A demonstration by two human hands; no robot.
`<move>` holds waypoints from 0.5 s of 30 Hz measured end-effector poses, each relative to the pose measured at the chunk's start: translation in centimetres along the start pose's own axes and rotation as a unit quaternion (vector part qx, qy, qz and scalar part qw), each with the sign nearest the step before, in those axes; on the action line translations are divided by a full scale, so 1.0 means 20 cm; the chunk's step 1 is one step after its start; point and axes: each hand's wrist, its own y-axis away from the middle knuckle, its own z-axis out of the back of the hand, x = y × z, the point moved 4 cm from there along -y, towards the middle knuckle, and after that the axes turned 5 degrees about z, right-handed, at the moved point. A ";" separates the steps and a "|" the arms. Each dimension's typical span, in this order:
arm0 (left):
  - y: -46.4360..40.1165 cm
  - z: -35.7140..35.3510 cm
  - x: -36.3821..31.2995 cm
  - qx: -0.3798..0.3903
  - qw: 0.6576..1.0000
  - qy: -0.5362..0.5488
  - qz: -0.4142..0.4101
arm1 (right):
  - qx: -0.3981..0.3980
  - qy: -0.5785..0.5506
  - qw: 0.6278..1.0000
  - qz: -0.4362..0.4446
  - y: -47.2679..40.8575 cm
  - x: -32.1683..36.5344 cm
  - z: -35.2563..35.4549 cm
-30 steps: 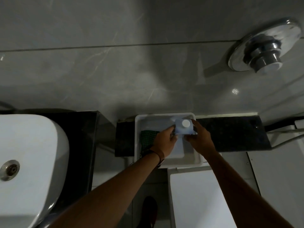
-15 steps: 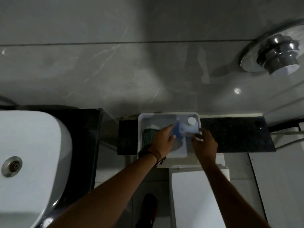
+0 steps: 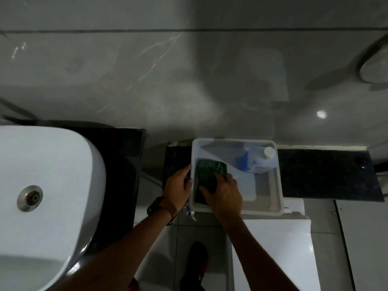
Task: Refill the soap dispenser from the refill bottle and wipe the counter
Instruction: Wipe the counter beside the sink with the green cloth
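Observation:
A white plastic tub [image 3: 279,185] sits on a dark stone ledge [image 3: 327,175]. In its far right corner stands the refill bottle [image 3: 259,160], pale with a blue label and a white cap. A green checked cloth [image 3: 206,170] lies in the tub's left part. My right hand [image 3: 223,193] is inside the tub with its fingers closed on the cloth's near end. My left hand [image 3: 178,187] grips the tub's left rim. No soap dispenser shows clearly.
A white basin [image 3: 48,196] with a metal drain is set in the black counter [image 3: 128,169] at the left. Grey tiled wall behind. A chrome flush button [image 3: 375,68] at the upper right. A white toilet lid [image 3: 273,255] lies below the tub.
Both hands have left the refill bottle, which now stands in the tub's corner. My right hand moved left onto the green cloth; my left hand moved to the tub's rim.

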 end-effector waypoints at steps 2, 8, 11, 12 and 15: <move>-0.01 0.00 0.02 -0.013 1.000 0.018 0.010 | 0.025 0.044 0.999 0.002 -0.02 0.04 -0.05; -0.02 -0.02 0.04 -0.013 0.999 0.043 0.025 | 0.056 0.126 0.990 -0.025 -0.09 0.07 -0.12; -0.01 -0.01 0.03 0.006 0.998 0.049 0.028 | 0.037 0.095 0.994 -0.025 -0.13 0.07 -0.08; 0.00 0.01 0.02 0.008 0.999 0.049 0.022 | 0.023 0.068 0.997 -0.027 -0.14 0.07 -0.05; 0.09 0.08 -0.02 -0.018 0.999 0.050 0.001 | -0.042 -0.043 0.998 -0.004 -0.10 0.10 0.05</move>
